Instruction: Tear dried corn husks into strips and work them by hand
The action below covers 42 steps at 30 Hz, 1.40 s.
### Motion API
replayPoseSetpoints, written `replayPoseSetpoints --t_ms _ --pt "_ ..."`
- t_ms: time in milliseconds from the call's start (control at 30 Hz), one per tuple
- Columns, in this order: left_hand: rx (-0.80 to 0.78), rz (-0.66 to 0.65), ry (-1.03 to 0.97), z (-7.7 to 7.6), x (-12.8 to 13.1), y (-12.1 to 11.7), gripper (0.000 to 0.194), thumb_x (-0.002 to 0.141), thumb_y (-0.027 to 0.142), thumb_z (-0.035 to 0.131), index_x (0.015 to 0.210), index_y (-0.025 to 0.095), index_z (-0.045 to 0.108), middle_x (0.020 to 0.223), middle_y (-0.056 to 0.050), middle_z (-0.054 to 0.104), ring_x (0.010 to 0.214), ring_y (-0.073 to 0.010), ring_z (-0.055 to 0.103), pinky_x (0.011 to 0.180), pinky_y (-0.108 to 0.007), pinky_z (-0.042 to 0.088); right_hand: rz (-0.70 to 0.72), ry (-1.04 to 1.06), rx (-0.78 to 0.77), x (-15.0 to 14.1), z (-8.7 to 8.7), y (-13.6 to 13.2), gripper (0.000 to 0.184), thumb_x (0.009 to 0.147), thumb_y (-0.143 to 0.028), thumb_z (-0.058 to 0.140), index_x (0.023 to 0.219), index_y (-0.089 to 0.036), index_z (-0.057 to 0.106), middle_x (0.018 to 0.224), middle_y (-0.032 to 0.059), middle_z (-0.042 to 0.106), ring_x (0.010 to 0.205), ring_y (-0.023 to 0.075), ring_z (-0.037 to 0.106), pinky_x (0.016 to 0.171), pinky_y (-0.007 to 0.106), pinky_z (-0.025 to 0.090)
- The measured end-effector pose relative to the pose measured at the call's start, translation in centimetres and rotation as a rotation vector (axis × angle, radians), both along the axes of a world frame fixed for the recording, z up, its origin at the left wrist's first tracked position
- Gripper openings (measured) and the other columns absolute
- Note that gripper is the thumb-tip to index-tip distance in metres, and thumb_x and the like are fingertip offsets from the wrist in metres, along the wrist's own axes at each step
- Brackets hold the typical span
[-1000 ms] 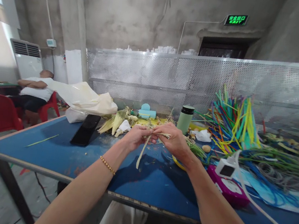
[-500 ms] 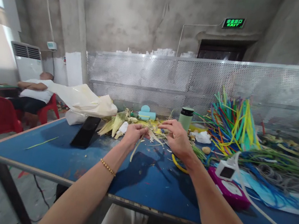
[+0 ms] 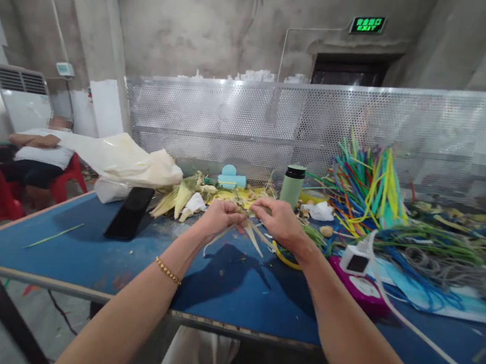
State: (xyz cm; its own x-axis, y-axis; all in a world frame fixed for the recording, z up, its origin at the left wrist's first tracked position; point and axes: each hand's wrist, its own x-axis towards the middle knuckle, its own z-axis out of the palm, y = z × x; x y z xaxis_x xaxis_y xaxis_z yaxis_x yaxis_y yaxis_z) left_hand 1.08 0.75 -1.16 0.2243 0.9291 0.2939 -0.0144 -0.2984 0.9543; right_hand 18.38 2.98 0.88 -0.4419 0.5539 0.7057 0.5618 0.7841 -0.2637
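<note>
My left hand is closed around pale, dry strips that look like corn husk; their loose ends hang below its fingertips and spread toward the right. Close beside it, my right hand has its fingers curled together in a pinch. What lies between those fingers is hidden. Both hands are just above the blue tabletop, their fingertips almost meeting. Behind my left hand is a heap of dry husks with a white crumpled piece by it.
A black phone and a plastic bag are at the left. A green bottle stands behind my right hand. Further right are colourful strips, a purple power block and a white cable. A person sits far left.
My right hand has drawn its spread fingers together and come closer to the left hand. More pale strips now show below the fingers. The whole view has shifted slightly.
</note>
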Motion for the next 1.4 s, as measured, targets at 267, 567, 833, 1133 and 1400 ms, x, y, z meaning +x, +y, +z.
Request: replayPoseSetpoints --t_ms 267,567,833,1133,1400 --pt "0.004 0.073 -0.075 0.1 0.1 0.2 0.016 0.068 0.022 0.072 0.060 0.012 0.063 0.056 -0.004 0.065 0.052 -0.0148 0.062 0.054 -0.025 0.046 -0.381 0.129 0.287 1.2 0.0 0.8 0.015 0.084 -0.023 0.055 0.088 -0.018 0.068 0.091 0.0108 0.067 0.086 0.0240 0.057 0.077 0.037 0.040" --pt "-0.134 0.258 -0.469 -0.2 -1.1 1.7 0.017 0.068 0.020 0.074 0.070 0.012 0.059 0.065 -0.004 0.066 0.058 -0.0156 0.066 0.056 -0.025 0.049 -0.197 -0.113 0.479 -1.4 -0.3 -1.8 0.022 0.094 -0.027 0.045 0.089 -0.020 0.066 0.087 0.0078 0.063 0.087 0.0227 0.050 0.078 0.037 0.031" --pt "-0.134 0.320 -0.547 -0.2 -0.6 1.7 0.016 0.067 0.013 0.070 0.061 0.014 0.055 0.052 0.001 0.058 0.046 -0.0075 0.052 0.050 -0.021 0.044 -0.167 -0.336 0.551 -3.6 -1.7 -2.5 0.021 0.094 -0.023 0.046 0.093 -0.022 0.067 0.095 0.0082 0.064 0.093 0.0233 0.046 0.082 0.039 0.029" --pt "-0.184 0.275 -0.631 -0.3 -0.2 1.4 0.018 0.062 0.006 0.070 0.059 0.013 0.054 0.054 0.002 0.057 0.048 -0.0065 0.051 0.051 -0.020 0.041 -0.236 -0.403 0.643 -4.6 -1.8 -2.5 0.016 0.091 -0.019 0.048 0.093 -0.018 0.064 0.102 0.0106 0.061 0.102 0.0254 0.043 0.097 0.044 0.024" --pt "-0.182 0.225 -0.659 -0.7 0.1 1.8 0.019 0.059 0.008 0.072 0.059 0.013 0.053 0.055 0.002 0.055 0.049 -0.0086 0.052 0.052 -0.022 0.041 -0.209 -0.308 0.644 -4.2 -2.0 -1.6 0.018 0.092 -0.024 0.048 0.081 -0.017 0.061 0.084 0.0061 0.061 0.090 0.0212 0.045 0.089 0.041 0.027"
